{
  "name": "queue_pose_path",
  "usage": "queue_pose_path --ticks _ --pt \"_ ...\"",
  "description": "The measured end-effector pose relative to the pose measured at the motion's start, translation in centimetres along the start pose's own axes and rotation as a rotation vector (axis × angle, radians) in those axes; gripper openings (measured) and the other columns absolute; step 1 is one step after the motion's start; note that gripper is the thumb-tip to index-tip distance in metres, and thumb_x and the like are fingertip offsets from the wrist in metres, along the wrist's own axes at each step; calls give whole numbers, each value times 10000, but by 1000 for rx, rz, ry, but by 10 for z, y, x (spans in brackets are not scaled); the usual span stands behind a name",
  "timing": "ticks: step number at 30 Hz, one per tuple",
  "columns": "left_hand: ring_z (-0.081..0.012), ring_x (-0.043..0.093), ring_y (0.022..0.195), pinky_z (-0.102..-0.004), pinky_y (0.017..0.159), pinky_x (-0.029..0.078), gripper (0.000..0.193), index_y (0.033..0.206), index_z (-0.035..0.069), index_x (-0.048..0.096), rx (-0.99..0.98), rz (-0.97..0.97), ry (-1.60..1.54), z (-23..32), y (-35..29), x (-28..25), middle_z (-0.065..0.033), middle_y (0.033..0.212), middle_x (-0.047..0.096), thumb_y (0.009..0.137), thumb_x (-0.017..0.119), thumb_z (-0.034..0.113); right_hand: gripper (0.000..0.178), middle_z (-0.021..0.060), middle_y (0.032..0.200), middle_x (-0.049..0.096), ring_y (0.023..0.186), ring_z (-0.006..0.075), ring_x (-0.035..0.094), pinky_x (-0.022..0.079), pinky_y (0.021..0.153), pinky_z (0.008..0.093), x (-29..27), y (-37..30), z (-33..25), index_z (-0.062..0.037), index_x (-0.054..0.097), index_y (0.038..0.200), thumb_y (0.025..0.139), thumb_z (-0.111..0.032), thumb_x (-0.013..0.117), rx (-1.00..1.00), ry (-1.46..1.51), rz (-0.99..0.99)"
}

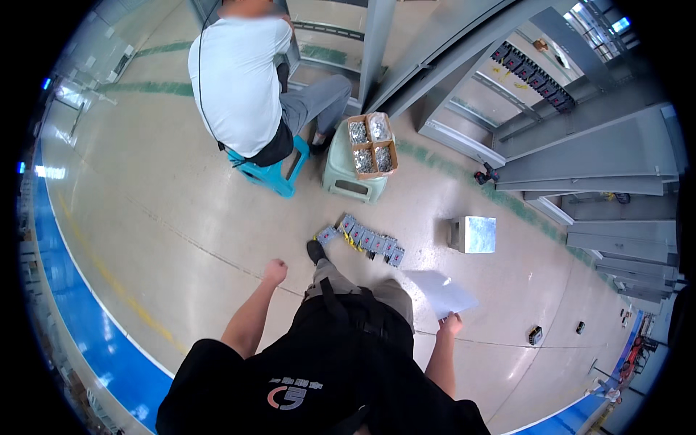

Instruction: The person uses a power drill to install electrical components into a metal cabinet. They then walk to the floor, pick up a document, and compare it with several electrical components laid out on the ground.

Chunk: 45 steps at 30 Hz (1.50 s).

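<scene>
My right hand is closed on the edge of a white sheet of paper, which hangs out in front of it to the left. Out to the left, my left hand is curled into a loose fist over the floor, with nothing visible in it. By my foot, several grey circuit breakers lie in a slanting row on the floor, with yellow bits beside them. Neither hand touches them.
Ahead, a person sits on a blue stool. A pale green stool carries a cardboard box of small metal parts. A metal block and a cordless drill stand near grey cabinet frames.
</scene>
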<state>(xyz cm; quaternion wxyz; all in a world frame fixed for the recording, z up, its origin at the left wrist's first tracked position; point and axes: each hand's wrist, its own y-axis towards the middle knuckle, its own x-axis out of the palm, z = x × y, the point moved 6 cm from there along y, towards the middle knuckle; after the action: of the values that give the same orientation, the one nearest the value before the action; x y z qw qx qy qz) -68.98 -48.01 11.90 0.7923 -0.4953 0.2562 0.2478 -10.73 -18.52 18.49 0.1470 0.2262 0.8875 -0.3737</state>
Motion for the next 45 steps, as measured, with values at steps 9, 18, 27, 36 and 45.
queue_pose_path --ticks 9,18,27,36,45 --pt "-368 617 871 -424 785 498 256 862 32 679 -89 -48 -11 -61 -37 22 -210 874 641 742 514 187 364 176 1093 560 979 305 576 524 777 444 14 -11 -2 57 463 1209 878 -92 494 -35 56 -122" --pt "-340 624 865 -407 786 501 241 871 50 686 120 43 9 12 -98 28 -180 904 650 759 549 213 361 171 1092 562 954 286 581 537 726 433 7 11 60 53 478 1184 849 -81 483 34 -18 -129" --pt "-351 618 863 -410 807 497 245 862 57 689 190 -43 199 42 -91 32 -174 896 650 750 527 203 292 145 1021 584 899 259 594 539 686 408 -1 9 102 52 520 1098 841 -84 490 80 90 -167" --pt "-347 608 903 -411 822 487 259 886 68 683 162 -47 257 55 -98 37 -169 942 644 757 522 224 302 164 1037 585 888 258 598 541 677 389 -18 11 123 60 521 1115 852 -84 486 129 22 -113" --pt "-367 614 864 -439 812 486 268 876 47 679 176 21 188 50 -85 38 -197 900 642 764 504 216 345 156 986 602 838 229 607 545 661 357 3 10 88 61 517 1159 859 -107 499 36 -83 -178"
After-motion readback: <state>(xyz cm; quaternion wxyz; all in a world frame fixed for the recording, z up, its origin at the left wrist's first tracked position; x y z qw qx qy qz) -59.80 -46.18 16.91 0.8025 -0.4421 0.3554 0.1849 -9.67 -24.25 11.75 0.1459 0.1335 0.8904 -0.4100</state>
